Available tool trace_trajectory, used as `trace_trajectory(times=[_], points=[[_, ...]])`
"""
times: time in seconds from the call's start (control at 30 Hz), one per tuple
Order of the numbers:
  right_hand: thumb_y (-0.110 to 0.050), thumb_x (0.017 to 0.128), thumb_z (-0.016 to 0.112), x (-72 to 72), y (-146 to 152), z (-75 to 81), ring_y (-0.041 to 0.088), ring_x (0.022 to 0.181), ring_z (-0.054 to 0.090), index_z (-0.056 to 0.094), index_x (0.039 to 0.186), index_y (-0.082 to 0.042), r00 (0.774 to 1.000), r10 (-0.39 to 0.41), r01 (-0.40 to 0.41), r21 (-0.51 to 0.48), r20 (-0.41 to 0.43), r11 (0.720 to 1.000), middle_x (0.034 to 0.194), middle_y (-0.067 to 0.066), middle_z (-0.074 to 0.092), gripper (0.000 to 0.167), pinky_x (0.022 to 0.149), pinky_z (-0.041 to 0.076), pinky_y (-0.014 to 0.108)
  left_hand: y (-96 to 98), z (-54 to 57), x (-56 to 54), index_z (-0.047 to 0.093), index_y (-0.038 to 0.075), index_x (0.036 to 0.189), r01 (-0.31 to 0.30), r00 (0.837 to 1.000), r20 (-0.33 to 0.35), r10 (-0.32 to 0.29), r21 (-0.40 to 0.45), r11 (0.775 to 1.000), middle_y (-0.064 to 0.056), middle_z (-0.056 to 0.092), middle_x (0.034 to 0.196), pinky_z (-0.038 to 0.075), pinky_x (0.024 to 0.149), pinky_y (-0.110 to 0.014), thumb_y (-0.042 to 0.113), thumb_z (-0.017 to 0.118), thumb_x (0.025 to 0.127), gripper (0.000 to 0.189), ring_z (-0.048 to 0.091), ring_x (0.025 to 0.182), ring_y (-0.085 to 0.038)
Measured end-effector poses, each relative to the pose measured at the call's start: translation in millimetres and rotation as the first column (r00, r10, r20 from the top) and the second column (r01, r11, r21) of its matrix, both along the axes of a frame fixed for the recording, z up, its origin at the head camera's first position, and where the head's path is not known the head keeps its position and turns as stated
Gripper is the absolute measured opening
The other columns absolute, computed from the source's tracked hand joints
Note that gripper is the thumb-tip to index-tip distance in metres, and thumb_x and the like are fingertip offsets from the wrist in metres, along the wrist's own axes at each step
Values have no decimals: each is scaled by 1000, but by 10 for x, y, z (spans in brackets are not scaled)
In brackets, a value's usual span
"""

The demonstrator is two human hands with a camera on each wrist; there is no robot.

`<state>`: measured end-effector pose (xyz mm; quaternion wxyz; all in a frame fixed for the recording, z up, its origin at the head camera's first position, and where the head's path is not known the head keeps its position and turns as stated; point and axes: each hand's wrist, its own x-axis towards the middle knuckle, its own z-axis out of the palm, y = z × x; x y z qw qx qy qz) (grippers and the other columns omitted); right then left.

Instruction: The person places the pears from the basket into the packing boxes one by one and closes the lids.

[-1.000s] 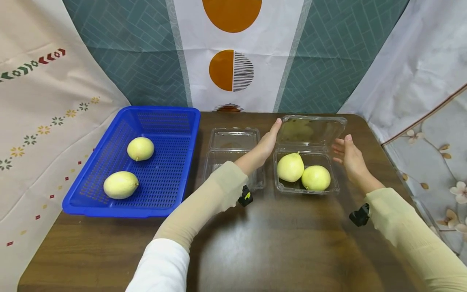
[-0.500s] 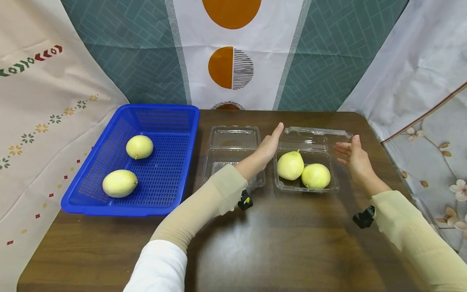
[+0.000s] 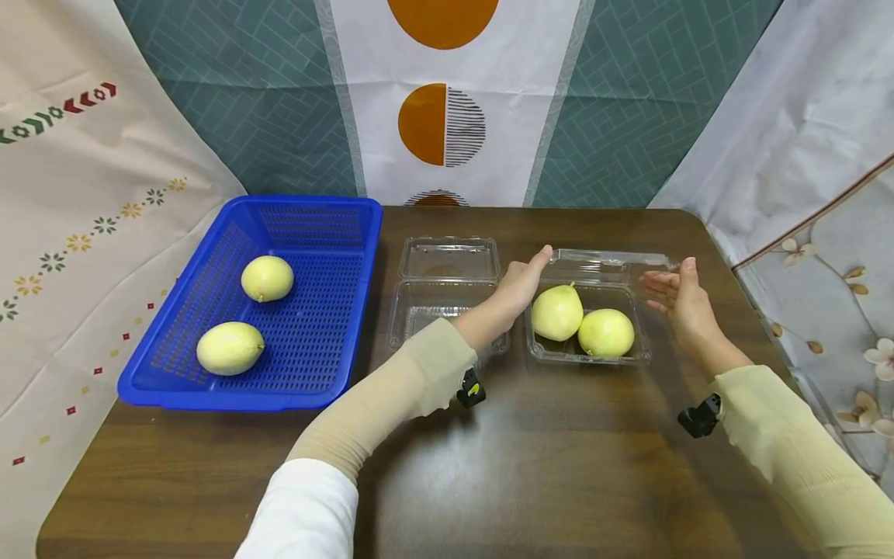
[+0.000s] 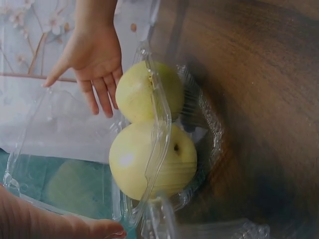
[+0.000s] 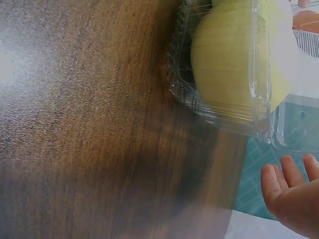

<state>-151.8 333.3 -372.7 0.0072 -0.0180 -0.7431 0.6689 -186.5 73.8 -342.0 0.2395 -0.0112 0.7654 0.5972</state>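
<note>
A clear plastic clamshell box (image 3: 590, 359) holds two pale yellow fruits, a pear-shaped one (image 3: 556, 313) and a rounder one (image 3: 606, 333); their kind is uncertain. Its hinged lid (image 3: 609, 258) stands raised, seen almost edge-on from the head. At the lid's left side is my left hand (image 3: 518, 288), thumb up by the lid's corner, its other fingers mostly hidden. My right hand (image 3: 687, 309) is by the lid's right side, palm inward with fingers extended; whether it touches the plastic is unclear. In the left wrist view, the right palm (image 4: 97, 55) faces the box.
Left of the filled box lies a second clear clamshell (image 3: 447, 299), lid folded back, partly behind my left forearm. A blue plastic basket (image 3: 363, 310) at the left contains two more pale yellow fruits (image 3: 268, 279). Patterned cloth (image 3: 601, 116) hangs behind the brown table (image 3: 545, 466).
The filled box's lid has swung forward from leaning back to nearly edge-on. My left hand stays beside it, its thumb slightly lower; my right hand has shifted a little to the right.
</note>
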Motion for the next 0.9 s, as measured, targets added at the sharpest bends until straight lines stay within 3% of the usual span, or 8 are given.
trace_trajectory(times=[0.2,0.33,0.43,0.5,0.63,0.7,0.8,0.9], points=[[-50,101,15,19,10,-8,-6,91,58,56,102,-15,1000,17,-17,-78,-2,997,93,-22,65,54,79,46,14,8,-13,50,26,3,147,-14,1000,15,14,18,1000,-12,27,153,21,114,-49,61,33,95,79,25,142,-31],[-54,99,17,35,48,-22,6,115,54,50,119,-6,998,37,-34,-48,51,998,104,-18,62,62,90,46,18,0,-23,74,26,4,148,-7,999,40,6,18,1000,-11,26,155,20,115,-49,62,32,94,79,24,143,-31],[-57,98,13,48,71,-35,25,136,38,33,139,7,993,44,-47,29,108,998,133,-4,54,79,96,44,20,-12,-35,97,24,5,149,5,998,66,-6,18,1000,-11,23,156,19,115,-51,64,31,94,81,21,143,-32],[-58,97,9,56,75,-45,33,141,28,19,144,13,989,50,-61,72,140,996,148,12,38,86,95,44,20,-19,-43,118,22,5,150,10,996,83,-11,19,1000,-10,21,157,18,115,-52,65,31,93,83,20,143,-33],[-58,96,1,81,75,-70,35,137,27,7,145,14,977,75,-98,106,198,990,150,34,12,88,90,43,18,-18,-60,165,19,6,151,10,992,123,-12,23,1000,-9,18,158,15,114,-55,66,30,92,85,17,144,-34],[-59,94,-3,99,73,-78,38,136,25,3,146,14,969,94,-123,118,227,985,148,37,8,89,96,41,24,-14,-65,187,20,5,151,6,991,136,-10,28,1000,-9,19,158,15,114,-56,66,30,93,85,17,144,-34],[-62,91,-7,133,61,-85,41,140,15,-3,145,13,949,135,-162,73,286,984,150,37,2,93,112,28,43,-14,-68,220,21,5,150,12,988,154,-16,31,999,-9,19,158,13,114,-57,66,29,93,84,17,144,-34],[-64,87,-11,161,40,-90,48,140,5,-6,145,13,929,174,-200,47,328,979,151,35,-1,96,113,18,54,-24,-72,248,20,6,151,17,985,173,-23,34,999,-9,19,157,12,113,-60,66,27,93,84,17,144,-36]])
